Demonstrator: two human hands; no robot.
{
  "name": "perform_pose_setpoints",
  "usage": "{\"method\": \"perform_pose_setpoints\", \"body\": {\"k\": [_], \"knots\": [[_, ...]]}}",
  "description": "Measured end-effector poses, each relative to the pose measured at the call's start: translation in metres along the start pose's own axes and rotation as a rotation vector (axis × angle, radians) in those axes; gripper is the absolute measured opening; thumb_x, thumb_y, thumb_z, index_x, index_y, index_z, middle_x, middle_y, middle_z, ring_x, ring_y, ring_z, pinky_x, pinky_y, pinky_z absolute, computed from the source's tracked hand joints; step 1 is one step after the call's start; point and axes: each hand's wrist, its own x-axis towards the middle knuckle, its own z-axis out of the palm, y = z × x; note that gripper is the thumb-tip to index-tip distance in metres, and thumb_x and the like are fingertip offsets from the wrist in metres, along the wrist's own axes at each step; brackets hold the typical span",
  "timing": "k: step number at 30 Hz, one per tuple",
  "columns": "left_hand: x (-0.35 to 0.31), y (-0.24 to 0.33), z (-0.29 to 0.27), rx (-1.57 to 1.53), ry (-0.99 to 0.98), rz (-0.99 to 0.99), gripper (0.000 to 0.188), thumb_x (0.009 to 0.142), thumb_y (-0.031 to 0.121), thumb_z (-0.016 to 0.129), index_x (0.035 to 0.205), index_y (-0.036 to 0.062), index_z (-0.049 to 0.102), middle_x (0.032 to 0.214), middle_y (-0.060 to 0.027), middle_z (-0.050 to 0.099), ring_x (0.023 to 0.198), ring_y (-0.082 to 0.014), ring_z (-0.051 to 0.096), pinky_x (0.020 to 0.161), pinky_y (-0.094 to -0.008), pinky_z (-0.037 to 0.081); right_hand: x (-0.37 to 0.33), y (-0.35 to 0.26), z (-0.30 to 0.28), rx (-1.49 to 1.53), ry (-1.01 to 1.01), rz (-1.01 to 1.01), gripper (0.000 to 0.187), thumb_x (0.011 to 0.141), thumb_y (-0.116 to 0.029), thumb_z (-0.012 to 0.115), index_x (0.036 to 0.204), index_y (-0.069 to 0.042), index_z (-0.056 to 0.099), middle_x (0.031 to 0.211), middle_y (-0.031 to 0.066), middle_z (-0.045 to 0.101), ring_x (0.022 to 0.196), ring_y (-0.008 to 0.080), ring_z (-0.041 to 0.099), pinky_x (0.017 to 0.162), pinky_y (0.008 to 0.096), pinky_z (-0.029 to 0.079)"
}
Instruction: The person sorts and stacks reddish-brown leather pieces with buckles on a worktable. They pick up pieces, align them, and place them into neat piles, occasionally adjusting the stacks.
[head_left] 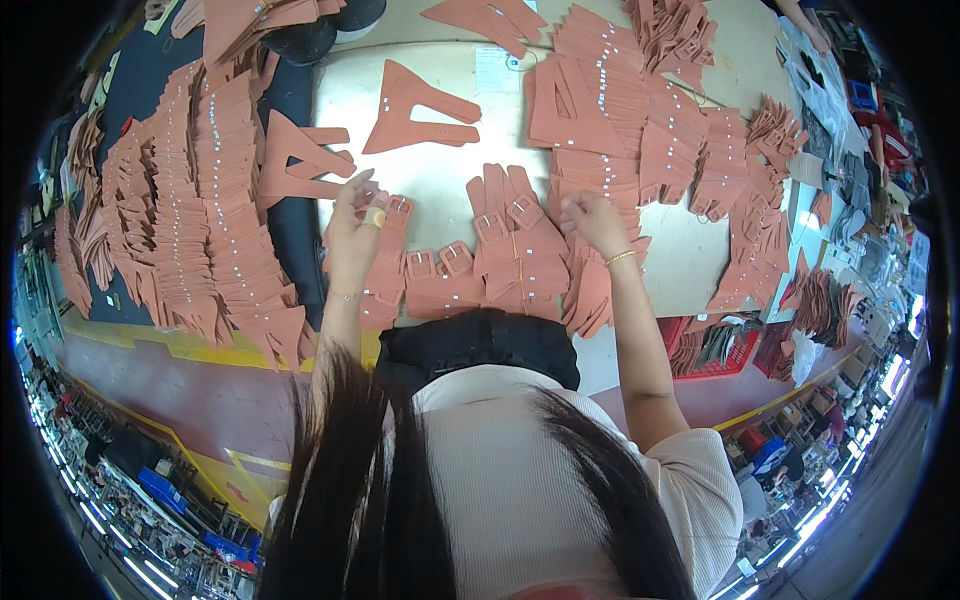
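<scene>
My left hand [357, 222] is raised over the table, fingers bent but apart, with a yellow wrap on one finger. Its fingertips are beside a forked salmon-coloured cut piece [300, 160], and a strap with a buckle [396, 212] lies just right of it. At the right, my right hand [598, 222] has its fingers curled together at the edge of a fanned stack of salmon pieces [592, 172]. Whatever those fingers pinch, if anything, is hidden. Between my hands lie bundled salmon pieces with covered buckles [522, 262]. Farther back, a single forked piece [422, 108] lies flat.
Long overlapping rows of salmon pieces [215, 200] with small white marks cover the left side. More stacks [670, 140] spread over the right. A white paper [496, 70] lies at the back. Red crates [735, 350] stand below the table's right edge. A person's arm shows at the far right.
</scene>
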Motion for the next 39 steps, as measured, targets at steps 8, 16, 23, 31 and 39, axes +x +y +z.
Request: {"method": "perform_pose_setpoints", "body": {"k": [8, 16, 23, 31, 39], "knots": [[-0.033, -0.05, 0.008, -0.178, -0.19, -0.256, 0.034, 0.094, 0.006, 0.049, 0.126, -0.0036, 0.051, 0.118, -0.0124, 0.06, 0.104, -0.0174, 0.059, 0.088, -0.0289, 0.046, -0.043, 0.019, 0.057, -0.346, 0.193, -0.275, 0.021, 0.086, -0.018, 0.058, 0.097, -0.003, 0.067, 0.094, 0.0197, 0.068, 0.088, 0.0367, 0.065, 0.079, 0.042, 0.051], [-0.071, -0.088, -0.012, -0.158, -0.252, -0.427, 0.033, 0.096, 0.01, 0.046, 0.126, -0.0023, 0.05, 0.105, -0.0123, 0.064, 0.093, -0.0187, 0.063, 0.078, -0.0294, 0.049, -0.063, 0.055, 0.073, 0.322, -0.25, 0.132, 0.024, 0.093, -0.014, 0.052, 0.105, 0.004, 0.062, 0.093, 0.012, 0.067, 0.086, 0.0192, 0.067, 0.073, 0.0316, 0.055], [-0.102, -0.108, -0.004, -0.239, -0.325, -0.641, 0.032, 0.098, 0.02, 0.046, 0.123, 0.0012, 0.051, 0.093, -0.0112, 0.066, 0.078, -0.0175, 0.064, 0.067, -0.0278, 0.05, -0.076, 0.067, 0.079, 0.766, -0.263, 0.297, 0.028, 0.096, -0.014, 0.048, 0.119, 0.001, 0.054, 0.1, 0.0145, 0.067, 0.087, 0.0209, 0.066, 0.075, 0.0315, 0.054], [-0.123, -0.111, 0.0, -0.181, -0.342, -0.692, 0.033, 0.097, 0.024, 0.051, 0.121, 0.002, 0.052, 0.083, -0.009, 0.066, 0.065, -0.014, 0.063, 0.058, -0.0257, 0.049, -0.073, 0.072, 0.09, 1.13, -0.302, 0.38, 0.026, 0.099, -0.017, 0.047, 0.118, -0.001, 0.054, 0.102, 0.0105, 0.066, 0.088, 0.0181, 0.065, 0.075, 0.0299, 0.054], [-0.135, -0.125, 0.0, -0.186, -0.338, -0.701, 0.036, 0.098, 0.027, 0.05, 0.126, 0.0046, 0.05, 0.085, -0.0087, 0.065, 0.065, -0.0119, 0.061, 0.054, -0.0222, 0.046, -0.055, 0.066, 0.107, 1.186, -0.205, 0.393, 0.021, 0.096, -0.025, 0.053, 0.104, -0.005, 0.058, 0.092, 0.0054, 0.069, 0.076, 0.0122, 0.065, 0.062, 0.0261, 0.053]]}}
